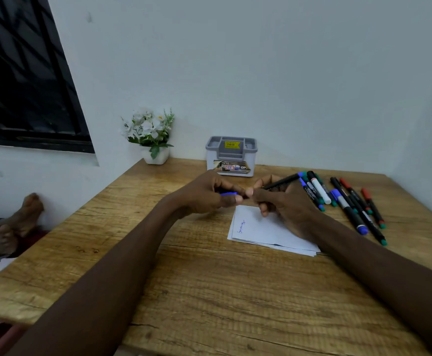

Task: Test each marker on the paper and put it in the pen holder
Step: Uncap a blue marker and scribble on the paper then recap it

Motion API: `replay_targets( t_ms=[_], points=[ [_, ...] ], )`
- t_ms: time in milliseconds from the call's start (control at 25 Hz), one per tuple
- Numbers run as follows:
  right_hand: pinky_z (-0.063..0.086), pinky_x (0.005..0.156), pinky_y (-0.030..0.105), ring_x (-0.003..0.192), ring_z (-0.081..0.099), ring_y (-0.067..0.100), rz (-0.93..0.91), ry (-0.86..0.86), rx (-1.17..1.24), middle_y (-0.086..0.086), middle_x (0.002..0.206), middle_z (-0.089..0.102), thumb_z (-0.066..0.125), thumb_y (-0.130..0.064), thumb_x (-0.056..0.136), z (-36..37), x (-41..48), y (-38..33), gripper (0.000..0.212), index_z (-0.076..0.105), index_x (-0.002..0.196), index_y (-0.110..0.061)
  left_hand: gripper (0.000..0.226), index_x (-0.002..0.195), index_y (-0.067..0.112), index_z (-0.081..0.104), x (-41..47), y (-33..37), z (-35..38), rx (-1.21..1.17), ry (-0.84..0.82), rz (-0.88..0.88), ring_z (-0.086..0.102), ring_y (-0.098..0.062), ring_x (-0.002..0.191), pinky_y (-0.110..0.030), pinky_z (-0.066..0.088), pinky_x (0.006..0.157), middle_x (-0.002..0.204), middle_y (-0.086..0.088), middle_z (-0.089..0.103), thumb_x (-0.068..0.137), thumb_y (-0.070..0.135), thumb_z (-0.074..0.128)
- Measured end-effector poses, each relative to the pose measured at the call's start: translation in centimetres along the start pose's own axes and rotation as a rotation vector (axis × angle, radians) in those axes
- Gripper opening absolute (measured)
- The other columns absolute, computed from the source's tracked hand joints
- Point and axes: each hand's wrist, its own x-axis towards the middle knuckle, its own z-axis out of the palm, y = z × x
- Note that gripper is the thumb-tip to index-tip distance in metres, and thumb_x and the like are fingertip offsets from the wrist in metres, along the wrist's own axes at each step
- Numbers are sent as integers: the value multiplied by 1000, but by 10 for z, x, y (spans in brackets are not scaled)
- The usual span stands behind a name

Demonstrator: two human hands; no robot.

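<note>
I saw both hands raised just above the desk [209, 291], thumbs nearly touching. The left hand [204, 196] curled around a blue cap [229, 194], and the right hand [284, 204] gripped a black marker [281, 182] whose free end pointed up and to the right. The fingers hid the tip, so I could not tell whether cap and marker were joined. Under the right hand lay the paper [268, 235], a thin stack of white sheets, with one short blue scribble [241, 227] near its left edge that I could not read. The grey holder [231, 155] stood at the back against the wall. It carried one yellow sticker [231, 144] that seemed to read "49.00", and a printed label [232, 167] on its front where I could make out only the letters "OP". To the right of the paper lay the loose markers [348, 204], about seven, though they overlapped and I could not be sure. Their caps were red, blue, green and black. One pot [155, 156] of white flowers stood in the back left corner.
</note>
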Motion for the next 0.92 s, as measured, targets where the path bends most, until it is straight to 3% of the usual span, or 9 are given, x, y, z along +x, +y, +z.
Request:
replay_targets(
  t_ms=[80, 160, 240, 360, 520, 600, 680, 760, 920],
  points=[
    [54, 49, 25, 50, 62, 16, 23, 21, 126, 12, 68, 69, 69, -4, 95, -1, 1, -2, 7, 69, 88, -3, 22, 114, 19, 78, 0, -3, 1, 10, 48, -5, 57, -9, 71, -23, 40, 68, 94, -11, 78, 93, 21, 73],
    [57, 50, 26, 51, 65, 17, 89, 31, 286, 14, 68, 71, 52, -10, 102, -3, 2, -3, 23, 69, 90, 0, 21, 112, 18, 79, 1, -6, 1, 41, 62, -17, 47, -11, 67, -27, 35, 65, 84, -16, 74, 92, 23, 74],
    [58, 51, 27, 51, 67, 19, 123, 17, 350, 17, 68, 72, 40, -11, 101, -4, 3, -4, 35, 70, 91, 3, 21, 111, 17, 79, 1, -7, 2, 37, 40, -5, 50, -13, 70, -27, 38, 67, 86, -15, 75, 92, 23, 74],
    [58, 51, 28, 51, 67, 20, 150, -18, 343, 19, 69, 72, 35, -7, 98, -4, 3, -4, 33, 66, 90, 1, 22, 111, 7, 78, 2, -4, 4, -37, 50, 1, 54, -13, 69, -22, 44, 64, 83, -13, 75, 93, 19, 72],
    [64, 62, 30, 64, 76, 20, 173, -37, 328, 18, 77, 76, 52, -2, 101, -3, 0, -5, 19, 64, 85, -4, 25, 119, 4, 74, 0, -1, 4, -91, 46, 19, 58, -11, 70, -24, 48, 64, 86, -17, 76, 96, 14, 68],
    [64, 66, 28, 72, 77, 20, 145, -38, 222, 18, 82, 77, 71, -3, 91, -2, -1, -4, 5, 70, 86, -2, 36, 137, 8, 61, 0, 3, 7, -129, 37, 15, 55, -10, 68, -23, 47, 62, 78, -4, 74, 102, 10, 59],
    [63, 64, 26, 70, 77, 21, 107, -21, 142, 20, 82, 77, 80, -7, 78, -1, -2, -2, 13, 75, 87, 1, 42, 150, 14, 46, 1, 5, 10, -184, 42, -45, 51, -10, 66, -23, 45, 60, 69, 5, 65, 108, 12, 45],
    [64, 63, 27, 67, 76, 22, 102, -6, 114, 22, 82, 77, 82, -6, 75, 0, -2, 0, 17, 76, 89, 3, 43, 152, 25, 42, 4, 2, 13, -163, 73, -74, 49, -11, 64, -26, 44, 60, 67, 4, 58, 110, 15, 38],
    [63, 62, 27, 65, 76, 22, 107, -3, 124, 22, 81, 77, 77, 2, 84, -1, -1, 1, 4, 76, 87, 3, 43, 149, 30, 46, 12, -6, 21, -60, 130, -42, 47, -20, 65, -31, 44, 63, 62, 11, 60, 109, 15, 39]
  ],
)
